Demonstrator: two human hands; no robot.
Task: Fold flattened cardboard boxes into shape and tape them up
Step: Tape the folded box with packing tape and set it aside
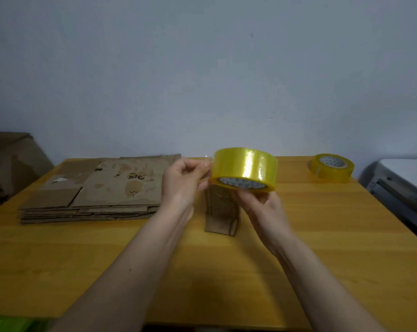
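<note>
Head view: right grip (262, 207) holds tape roll (244, 170) from below; left grip (183, 180) pinches its end.

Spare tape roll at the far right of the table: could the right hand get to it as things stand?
Probably yes, but not right away: the spare tape roll lies in the open with nothing around it, yet the right hand is holding the other tape roll.

I count two tape rolls: one held (244, 169), one lying on the worktop (331, 167). One stack of flat boxes (95, 190). One small folded box (223, 216).
</note>
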